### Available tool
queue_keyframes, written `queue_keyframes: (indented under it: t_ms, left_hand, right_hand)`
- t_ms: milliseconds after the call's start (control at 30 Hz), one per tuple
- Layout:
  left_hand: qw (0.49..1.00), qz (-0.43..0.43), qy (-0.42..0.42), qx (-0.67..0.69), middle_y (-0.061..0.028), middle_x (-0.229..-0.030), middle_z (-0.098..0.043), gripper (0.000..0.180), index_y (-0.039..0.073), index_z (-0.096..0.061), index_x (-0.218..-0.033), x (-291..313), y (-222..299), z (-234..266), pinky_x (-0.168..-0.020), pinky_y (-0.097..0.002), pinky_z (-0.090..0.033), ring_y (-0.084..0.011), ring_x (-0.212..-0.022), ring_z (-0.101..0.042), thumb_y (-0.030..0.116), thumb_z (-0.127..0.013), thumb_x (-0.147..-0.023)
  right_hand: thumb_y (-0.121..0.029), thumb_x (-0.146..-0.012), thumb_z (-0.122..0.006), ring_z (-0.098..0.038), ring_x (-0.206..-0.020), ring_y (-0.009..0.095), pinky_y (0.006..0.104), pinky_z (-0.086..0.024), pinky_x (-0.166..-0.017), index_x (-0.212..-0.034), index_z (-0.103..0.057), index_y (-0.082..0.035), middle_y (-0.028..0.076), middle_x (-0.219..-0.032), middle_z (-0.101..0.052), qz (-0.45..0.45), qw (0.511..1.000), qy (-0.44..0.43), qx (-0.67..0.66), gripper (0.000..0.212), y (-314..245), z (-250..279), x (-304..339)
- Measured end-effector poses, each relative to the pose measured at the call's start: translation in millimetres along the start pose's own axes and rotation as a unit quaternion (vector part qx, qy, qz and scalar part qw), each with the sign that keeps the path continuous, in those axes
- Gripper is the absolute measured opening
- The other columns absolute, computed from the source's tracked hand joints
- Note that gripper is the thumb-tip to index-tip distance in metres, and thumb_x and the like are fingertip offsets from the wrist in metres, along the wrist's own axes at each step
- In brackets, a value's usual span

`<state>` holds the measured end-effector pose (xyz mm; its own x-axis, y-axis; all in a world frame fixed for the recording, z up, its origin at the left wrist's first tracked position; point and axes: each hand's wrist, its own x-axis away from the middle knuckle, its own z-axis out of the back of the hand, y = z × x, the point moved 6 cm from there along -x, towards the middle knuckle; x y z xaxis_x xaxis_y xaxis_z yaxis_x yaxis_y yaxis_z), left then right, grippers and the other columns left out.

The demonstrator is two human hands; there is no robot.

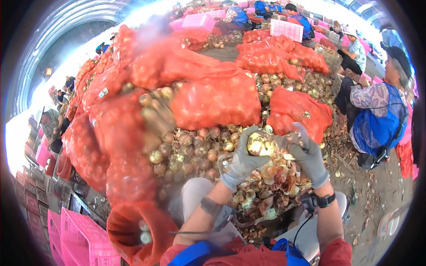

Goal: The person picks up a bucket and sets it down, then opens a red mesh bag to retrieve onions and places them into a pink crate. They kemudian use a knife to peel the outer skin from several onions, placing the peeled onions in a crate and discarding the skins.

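Observation:
My left hand (243, 158), in a grey glove, is closed around a partly peeled onion (257, 142) with pale yellow flesh showing. Close to its right, my gloved right hand (309, 159) has its fingers bent around something brown and blurred, which I cannot make out. Beneath both hands lies a heap of loose onion skins (277, 179) in a crate between my knees. Unpeeled onions (195, 148) are piled just beyond my left knee. At my lower left stands an open red mesh sack (128, 228) with a few white peeled onions (145, 235) inside.
Full red mesh sacks (217, 102) are stacked ahead and to the left, with another sack (297, 113) ahead right. Pink plastic crates (84, 239) stand at the lower left. A person in a blue vest (381, 115) sits at the right, and several others work farther back.

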<state>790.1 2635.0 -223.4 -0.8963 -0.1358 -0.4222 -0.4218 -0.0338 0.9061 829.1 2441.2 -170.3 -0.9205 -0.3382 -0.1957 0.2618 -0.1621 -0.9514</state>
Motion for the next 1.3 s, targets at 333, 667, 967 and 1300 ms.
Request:
queue_keyframes:
  t_ms: [333,667,967,1300]
  left_hand:
    - [0.935,0.173,-0.016,0.309,-0.0053,-0.123,-0.063,0.07,0.003,-0.051,-0.137,13,-11,-8,-0.077,-0.0258,-0.047,-0.0121,-0.102,-0.059,0.039,-0.075,-0.082]
    - [0.944,0.206,-0.05,0.254,-0.0089,-0.125,-0.063,0.082,-0.001,-0.048,-0.137,14,-23,-12,-0.099,-0.0352,-0.047,-0.0198,-0.115,-0.06,0.038,-0.082,-0.073]
    - [0.975,0.127,-0.11,-0.142,-0.0084,-0.114,-0.065,0.068,0.0,-0.051,-0.128,11,-10,-21,-0.094,-0.0301,-0.05,-0.0144,-0.104,-0.062,0.006,-0.078,-0.066]
    - [0.982,0.107,-0.132,-0.079,-0.0098,-0.115,-0.061,0.075,0.004,-0.046,-0.13,25,10,-16,-0.093,-0.0319,-0.051,-0.0184,-0.106,-0.061,0.001,-0.073,-0.06]
  right_hand:
    - [-0.019,-0.097,-0.057,-0.054,-0.068,0.01,0.0255,-0.044,-0.058,-0.112,-0.06,-0.005,0.0,-0.085,-0.06,-0.348,0.865,0.035,-0.36,0.02,126,-17,11]
    - [-0.008,-0.085,-0.057,-0.064,-0.074,0.029,0.0377,-0.052,-0.063,-0.104,-0.062,-0.007,0.01,-0.094,-0.063,0.169,0.936,-0.03,0.307,0.019,2,-7,30]
    - [-0.009,-0.072,-0.065,-0.067,-0.08,0.032,0.0404,-0.054,-0.067,-0.093,-0.066,-0.006,0.01,-0.106,-0.064,0.229,0.897,-0.031,0.378,0.022,26,-18,35]
    - [-0.008,-0.074,-0.064,-0.066,-0.088,0.032,0.041,-0.054,-0.077,-0.09,-0.067,-0.004,0.01,-0.101,-0.067,0.112,0.91,0.009,0.4,0.016,71,14,-3]
